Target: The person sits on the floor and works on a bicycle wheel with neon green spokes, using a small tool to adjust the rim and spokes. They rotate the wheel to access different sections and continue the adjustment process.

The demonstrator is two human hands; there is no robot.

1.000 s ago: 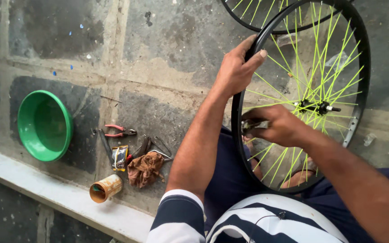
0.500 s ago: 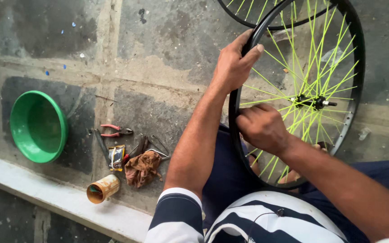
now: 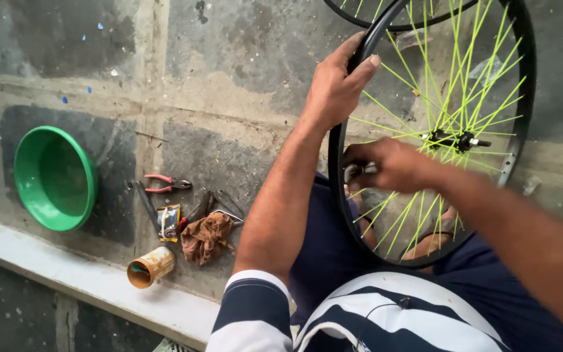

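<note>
Small flat sachet [image 3: 169,220], dark with yellow and white printing, lying on the concrete floor [image 3: 229,85] between a brown rag [image 3: 206,238] and a dark tool. Below it, rusty tin can [image 3: 150,266] on its side, yellowish label wrapped round, open end facing left.

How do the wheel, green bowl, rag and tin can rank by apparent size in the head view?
Largest to smallest:
1. Wheel, though it is nearest the camera.
2. Green bowl.
3. Rag.
4. Tin can, close to the rag, so that pair is unsure.
</note>
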